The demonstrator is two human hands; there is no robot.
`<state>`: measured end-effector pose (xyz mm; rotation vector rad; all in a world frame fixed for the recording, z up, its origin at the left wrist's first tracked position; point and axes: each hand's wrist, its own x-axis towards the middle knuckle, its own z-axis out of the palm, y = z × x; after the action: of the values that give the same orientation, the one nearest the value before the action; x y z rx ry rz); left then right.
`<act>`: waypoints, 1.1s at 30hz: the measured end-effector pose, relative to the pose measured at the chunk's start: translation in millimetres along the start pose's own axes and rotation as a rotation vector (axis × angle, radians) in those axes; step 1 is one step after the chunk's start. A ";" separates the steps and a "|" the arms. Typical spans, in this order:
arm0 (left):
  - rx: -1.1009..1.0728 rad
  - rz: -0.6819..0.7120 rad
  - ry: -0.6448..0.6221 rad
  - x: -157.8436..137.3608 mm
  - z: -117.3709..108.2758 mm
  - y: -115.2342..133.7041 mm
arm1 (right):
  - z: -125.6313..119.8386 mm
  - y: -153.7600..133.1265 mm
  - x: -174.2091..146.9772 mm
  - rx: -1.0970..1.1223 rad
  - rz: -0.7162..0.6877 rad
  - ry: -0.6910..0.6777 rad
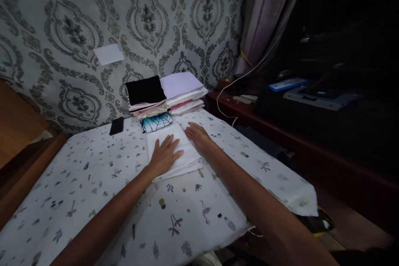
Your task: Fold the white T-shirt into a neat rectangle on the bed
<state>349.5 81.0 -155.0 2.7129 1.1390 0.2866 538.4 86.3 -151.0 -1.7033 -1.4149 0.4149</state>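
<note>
Item: 1 folded white cloth rectangle (177, 151), mid-table on the leaf-printed white tablecloth (93, 183) before 2 stacks of folded fabrics (165, 95); my left hand (163, 156) lies flat and open on it, my right hand (197, 133) open at its far corner, grasping nothing; likely soft, light, limp, best lifted by its folded edges; no legible writing.

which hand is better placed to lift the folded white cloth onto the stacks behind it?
Right, probably. The right hand lies at the folded white cloth's far edge, nearest the stacks; the left hand lies flat on top, pinning it.
</note>
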 end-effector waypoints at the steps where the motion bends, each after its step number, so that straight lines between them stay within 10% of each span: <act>1: 0.003 0.022 -0.005 -4.9 -0.8 -0.8 | -0.1 0.0 -1.0 -0.003 -0.003 -0.029; 9: -0.004 0.163 -0.127 -43.0 -9.0 -12.5 | 18.0 -23.1 -22.7 -0.289 -0.146 -0.257; 20: 0.001 -0.240 -0.131 20.7 -21.9 -77.6 | 9.9 -18.1 -25.5 -0.387 -0.053 -0.278; 33: -0.125 -0.039 -0.043 -45.8 -38.4 -54.6 | -17.3 -29.2 -27.3 -0.210 0.066 -0.235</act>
<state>271.3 89.4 -136.1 2.5732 1.1214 0.2822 524.0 54.0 -125.5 -1.9238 -1.6209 0.5337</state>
